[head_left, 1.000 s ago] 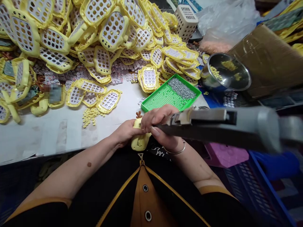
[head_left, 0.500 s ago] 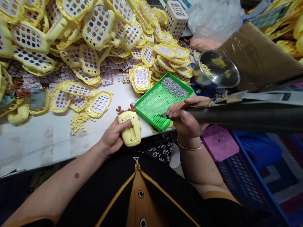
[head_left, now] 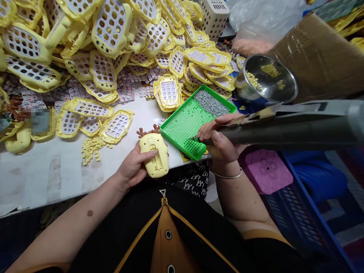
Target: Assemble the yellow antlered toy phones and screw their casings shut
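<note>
My left hand [head_left: 133, 165] is closed round a yellow toy phone [head_left: 154, 154] with brown antlers, held back side up at the near edge of the white table [head_left: 57, 170]. My right hand [head_left: 220, 141] grips a long grey electric screwdriver [head_left: 284, 127]. Its tip touches the near corner of a green screw tray [head_left: 184, 125], which has a heap of silver screws [head_left: 211, 103] at its far end.
A big pile of yellow phone shells [head_left: 108, 41] covers the far table, with small yellow buttons [head_left: 92, 146] loose in front. A steel bowl [head_left: 265, 79], a brown cardboard box [head_left: 321, 57] and a white basket [head_left: 214, 13] stand at the right. Blue crate [head_left: 309, 204] and pink stool [head_left: 265, 172] sit below.
My right hand has moved the screwdriver from the toy phone to the green tray. My left hand has turned the phone back side up and keeps hold of it.
</note>
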Demonstrator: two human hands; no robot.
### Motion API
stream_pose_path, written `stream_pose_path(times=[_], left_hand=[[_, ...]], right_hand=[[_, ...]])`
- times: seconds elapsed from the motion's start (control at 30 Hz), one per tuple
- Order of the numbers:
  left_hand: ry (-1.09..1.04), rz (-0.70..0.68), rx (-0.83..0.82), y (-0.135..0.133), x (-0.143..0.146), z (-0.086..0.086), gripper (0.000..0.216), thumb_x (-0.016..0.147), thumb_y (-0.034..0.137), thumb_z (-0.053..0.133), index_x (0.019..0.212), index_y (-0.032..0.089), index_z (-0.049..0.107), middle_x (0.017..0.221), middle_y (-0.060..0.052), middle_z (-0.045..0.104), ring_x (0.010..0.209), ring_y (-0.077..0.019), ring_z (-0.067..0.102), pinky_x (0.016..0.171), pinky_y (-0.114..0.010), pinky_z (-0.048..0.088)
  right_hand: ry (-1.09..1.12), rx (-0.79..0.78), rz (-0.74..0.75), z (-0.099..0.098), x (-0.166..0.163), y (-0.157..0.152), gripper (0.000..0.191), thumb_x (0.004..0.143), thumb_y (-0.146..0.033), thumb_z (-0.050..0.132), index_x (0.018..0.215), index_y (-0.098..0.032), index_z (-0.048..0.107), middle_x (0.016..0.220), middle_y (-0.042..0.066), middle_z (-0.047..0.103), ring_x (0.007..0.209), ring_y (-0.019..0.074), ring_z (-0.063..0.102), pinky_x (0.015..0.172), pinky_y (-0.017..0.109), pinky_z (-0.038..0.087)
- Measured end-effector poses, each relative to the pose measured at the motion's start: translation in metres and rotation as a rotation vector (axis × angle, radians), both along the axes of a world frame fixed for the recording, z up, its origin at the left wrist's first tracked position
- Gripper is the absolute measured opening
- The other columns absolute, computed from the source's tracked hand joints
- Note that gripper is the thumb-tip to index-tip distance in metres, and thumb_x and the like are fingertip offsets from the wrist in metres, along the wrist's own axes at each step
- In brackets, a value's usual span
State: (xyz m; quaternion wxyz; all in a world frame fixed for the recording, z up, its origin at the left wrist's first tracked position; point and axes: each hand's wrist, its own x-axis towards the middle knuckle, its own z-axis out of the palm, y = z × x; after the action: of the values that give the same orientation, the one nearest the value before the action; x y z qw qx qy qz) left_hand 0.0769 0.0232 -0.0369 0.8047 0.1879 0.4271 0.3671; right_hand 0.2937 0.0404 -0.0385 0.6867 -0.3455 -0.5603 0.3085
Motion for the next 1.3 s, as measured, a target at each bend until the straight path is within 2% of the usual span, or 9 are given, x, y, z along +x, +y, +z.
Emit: stream_pose_path(times=[0.13, 0.27, 0.4, 0.5, 0.7, 0.87, 1.1, 1.3], left_hand=[[0.025, 0.085, -0.019, -0.001, 0.002, -0.001, 0.053, 0.069, 0.015, 0.077, 0.116, 0.023, 0.054, 0.100, -0.005, 0.072, 0.093, -0.0271, 0.070, 0.089, -0.050, 0.055], [0.035, 0.161, -0.002, -0.002, 0.005, -0.003, 0.048, 0.072, 0.015, 0.074, 0.115, 0.020, 0.057, 0.102, -0.007, 0.071, 0.100, -0.0270, 0.068, 0.093, -0.050, 0.054], [0.051, 0.213, 0.017, -0.003, 0.008, -0.005, 0.051, 0.072, 0.011, 0.073, 0.118, 0.022, 0.056, 0.099, -0.003, 0.071, 0.095, -0.0232, 0.068, 0.093, -0.048, 0.054], [0.045, 0.227, 0.016, -0.004, 0.009, -0.006, 0.046, 0.071, 0.010, 0.073, 0.113, 0.021, 0.057, 0.096, -0.002, 0.070, 0.093, -0.0221, 0.068, 0.093, -0.047, 0.054], [0.031, 0.199, 0.034, -0.004, 0.008, -0.006, 0.050, 0.071, 0.013, 0.074, 0.117, 0.022, 0.056, 0.093, -0.003, 0.070, 0.099, -0.0255, 0.066, 0.091, -0.046, 0.054], [0.039, 0.180, 0.031, -0.002, 0.009, -0.005, 0.054, 0.072, 0.013, 0.074, 0.121, 0.021, 0.055, 0.095, -0.003, 0.070, 0.096, -0.0239, 0.067, 0.091, -0.044, 0.054], [0.071, 0.150, 0.022, -0.001, 0.009, -0.004, 0.040, 0.074, 0.017, 0.074, 0.110, 0.018, 0.057, 0.100, -0.006, 0.070, 0.098, -0.0241, 0.066, 0.090, -0.042, 0.054], [0.080, 0.032, 0.065, -0.007, 0.002, -0.004, 0.055, 0.063, 0.017, 0.082, 0.111, 0.020, 0.055, 0.102, -0.005, 0.070, 0.093, -0.0233, 0.067, 0.082, -0.038, 0.056]], right_hand=[[0.004, 0.030, -0.007, 0.007, -0.003, -0.003, 0.022, 0.080, -0.044, 0.068, 0.097, -0.035, 0.056, 0.055, -0.007, 0.047, 0.045, 0.0127, 0.046, 0.048, 0.031, 0.043], [0.091, 0.088, -0.019, 0.025, -0.013, -0.020, 0.016, 0.082, -0.036, 0.067, 0.095, -0.034, 0.058, 0.056, -0.007, 0.046, 0.045, 0.0126, 0.047, 0.050, 0.031, 0.047], [0.123, 0.077, 0.156, 0.038, -0.028, -0.045, 0.016, 0.082, -0.031, 0.064, 0.099, -0.031, 0.062, 0.055, -0.006, 0.050, 0.044, 0.0132, 0.050, 0.047, 0.031, 0.050], [0.130, 0.080, 0.302, 0.037, -0.037, -0.054, 0.024, 0.081, -0.022, 0.063, 0.105, -0.026, 0.063, 0.057, -0.004, 0.054, 0.047, 0.0146, 0.055, 0.047, 0.033, 0.052], [0.163, 0.038, 0.386, 0.028, -0.046, -0.049, 0.026, 0.080, -0.017, 0.063, 0.104, -0.025, 0.062, 0.060, -0.004, 0.056, 0.051, 0.0143, 0.056, 0.050, 0.032, 0.053], [0.085, 0.053, 0.455, 0.027, -0.053, -0.045, 0.019, 0.075, -0.012, 0.062, 0.089, -0.024, 0.058, 0.059, -0.005, 0.056, 0.047, 0.0125, 0.055, 0.049, 0.029, 0.053], [0.052, 0.057, 0.468, 0.025, -0.055, -0.043, 0.022, 0.069, -0.010, 0.065, 0.084, -0.023, 0.055, 0.060, -0.005, 0.057, 0.048, 0.0121, 0.055, 0.047, 0.027, 0.051], [0.108, 0.037, 0.398, 0.028, -0.057, -0.048, 0.020, 0.075, -0.013, 0.061, 0.090, -0.025, 0.058, 0.058, -0.006, 0.055, 0.047, 0.0119, 0.055, 0.048, 0.029, 0.052]])
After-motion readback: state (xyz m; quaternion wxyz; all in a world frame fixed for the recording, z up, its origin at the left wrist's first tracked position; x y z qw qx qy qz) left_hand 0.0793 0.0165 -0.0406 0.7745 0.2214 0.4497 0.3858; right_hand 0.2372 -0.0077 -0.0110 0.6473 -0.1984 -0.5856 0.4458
